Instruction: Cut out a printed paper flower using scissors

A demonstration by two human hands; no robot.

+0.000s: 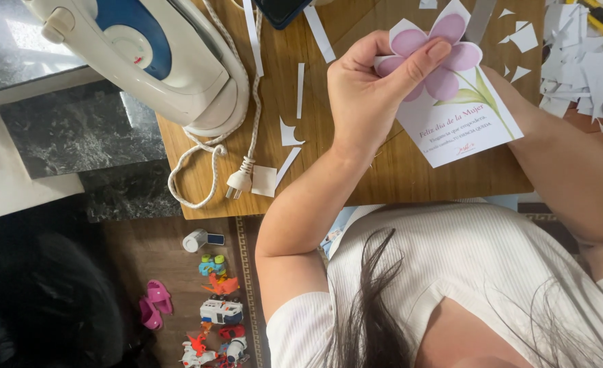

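The left hand pinches the printed flower card at its petal edge, thumb on top and fingers curled beneath, keeping it raised off the wooden table, while the right hand is hidden behind the card, its grip unreadable.

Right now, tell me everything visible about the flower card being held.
The flower card is a white paper card printed with a purple, pink-centred flower on a green stem with a leaf, and a few lines of small print beneath. Its top edge is cut to follow the petal outlines; the lower part keeps straight edges. It is held tilted above the wooden table. The left hand pinches the petal end, with fingers across the flower's centre. The right hand is hidden behind the card; only its forearm shows.
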